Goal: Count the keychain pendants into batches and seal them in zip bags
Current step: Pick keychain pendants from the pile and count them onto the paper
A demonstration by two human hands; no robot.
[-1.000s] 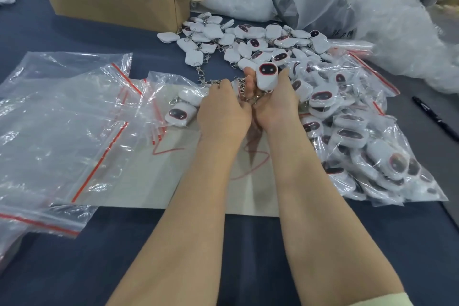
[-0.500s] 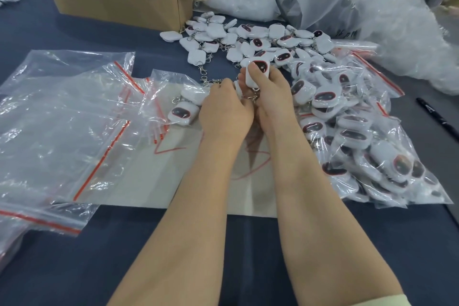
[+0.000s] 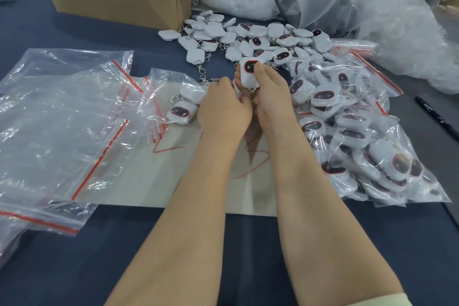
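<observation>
Evidently I am mid-count: on the worktop (image 3: 62, 32) the pile (image 3: 248, 40) lies beyond the bag (image 3: 161, 82), which holds a few. My left grip (image 3: 223, 109) curls at its mouth, on what I cannot tell; my right grip (image 3: 270, 97) pinches one pendant (image 3: 250, 73), which next needs dropping inside.

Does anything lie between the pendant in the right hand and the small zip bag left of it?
Only the left hand, lying between the pendant, pinched by the right hand, and the small zip bag. Whether the bag's mouth is open cannot be told.
</observation>
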